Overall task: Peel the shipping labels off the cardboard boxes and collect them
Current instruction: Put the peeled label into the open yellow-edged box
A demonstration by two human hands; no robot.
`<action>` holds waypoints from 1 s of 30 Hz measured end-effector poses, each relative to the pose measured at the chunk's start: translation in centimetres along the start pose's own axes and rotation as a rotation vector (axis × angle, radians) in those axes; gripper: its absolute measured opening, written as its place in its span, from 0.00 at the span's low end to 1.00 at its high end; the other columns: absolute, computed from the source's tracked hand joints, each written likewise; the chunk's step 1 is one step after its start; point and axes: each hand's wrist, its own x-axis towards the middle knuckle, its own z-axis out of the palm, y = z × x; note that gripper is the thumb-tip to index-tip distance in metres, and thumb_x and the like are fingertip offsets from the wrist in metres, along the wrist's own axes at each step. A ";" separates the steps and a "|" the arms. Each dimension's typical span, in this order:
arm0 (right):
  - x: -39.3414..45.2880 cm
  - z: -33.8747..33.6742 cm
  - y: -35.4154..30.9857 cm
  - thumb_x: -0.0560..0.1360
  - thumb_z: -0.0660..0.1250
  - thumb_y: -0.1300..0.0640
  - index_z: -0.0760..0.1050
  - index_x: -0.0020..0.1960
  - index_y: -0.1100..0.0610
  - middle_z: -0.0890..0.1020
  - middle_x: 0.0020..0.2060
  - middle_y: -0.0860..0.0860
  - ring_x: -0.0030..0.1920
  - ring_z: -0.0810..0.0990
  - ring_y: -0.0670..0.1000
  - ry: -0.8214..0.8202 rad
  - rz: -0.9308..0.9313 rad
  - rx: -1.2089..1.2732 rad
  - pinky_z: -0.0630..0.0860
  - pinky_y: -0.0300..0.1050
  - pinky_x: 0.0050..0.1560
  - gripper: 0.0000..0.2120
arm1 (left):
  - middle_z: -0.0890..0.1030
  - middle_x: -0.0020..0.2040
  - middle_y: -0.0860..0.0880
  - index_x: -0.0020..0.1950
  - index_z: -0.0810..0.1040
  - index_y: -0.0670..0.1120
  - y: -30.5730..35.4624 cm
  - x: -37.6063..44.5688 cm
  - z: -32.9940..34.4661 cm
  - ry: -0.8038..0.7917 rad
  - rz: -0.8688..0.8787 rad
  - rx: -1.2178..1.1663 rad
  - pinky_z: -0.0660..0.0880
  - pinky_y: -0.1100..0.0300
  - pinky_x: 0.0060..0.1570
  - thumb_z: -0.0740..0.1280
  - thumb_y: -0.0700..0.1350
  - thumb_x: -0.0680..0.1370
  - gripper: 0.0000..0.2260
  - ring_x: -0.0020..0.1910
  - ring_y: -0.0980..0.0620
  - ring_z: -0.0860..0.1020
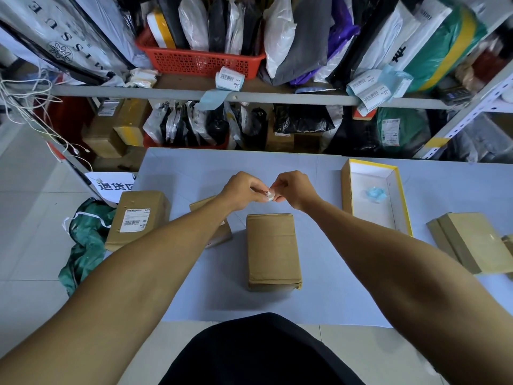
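My left hand (243, 190) and my right hand (291, 190) meet above the table, both pinching a small crumpled white label (269, 195) between their fingertips. Below them lies a plain brown cardboard box (273, 250) with no label on its top. At the table's left edge sits another cardboard box (138, 218) with a white barcode shipping label (134, 219) stuck on it. A third box (222, 232) is mostly hidden under my left forearm. An open yellow-rimmed box (399, 195) on the right holds a crumpled bluish scrap (375, 194).
Two flat cardboard boxes (472, 241) lie at the table's right edge. Behind the table stand shelves (277, 97) packed with parcel bags, a red basket (200, 61) and hanging label strips. A green bag (86, 240) lies on the floor at left.
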 end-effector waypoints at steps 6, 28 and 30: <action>-0.2 -0.2 -0.3 0.72 0.73 0.61 0.83 0.49 0.58 0.85 0.44 0.51 0.44 0.82 0.47 -0.086 -0.034 0.008 0.77 0.37 0.46 0.07 | 0.84 0.36 0.55 0.36 0.84 0.54 -1.3 0.6 0.2 0.134 -0.072 0.038 0.79 0.43 0.47 0.77 0.54 0.66 0.05 0.41 0.50 0.82; -0.2 -0.7 -1.3 0.71 0.74 0.61 0.84 0.50 0.57 0.84 0.43 0.50 0.40 0.81 0.45 0.013 -0.098 -0.023 0.73 0.30 0.38 0.08 | 0.82 0.43 0.48 0.45 0.82 0.44 1.2 0.3 -0.2 0.194 -0.138 -0.290 0.74 0.61 0.45 0.75 0.41 0.72 0.04 0.45 0.51 0.79; -0.3 -0.4 -1.4 0.69 0.75 0.61 0.84 0.51 0.57 0.85 0.42 0.50 0.41 0.81 0.45 -0.001 -0.100 -0.019 0.75 0.32 0.41 0.11 | 0.83 0.41 0.48 0.44 0.83 0.44 1.1 0.5 -0.5 0.188 -0.146 -0.288 0.75 0.62 0.47 0.75 0.39 0.72 0.03 0.45 0.51 0.80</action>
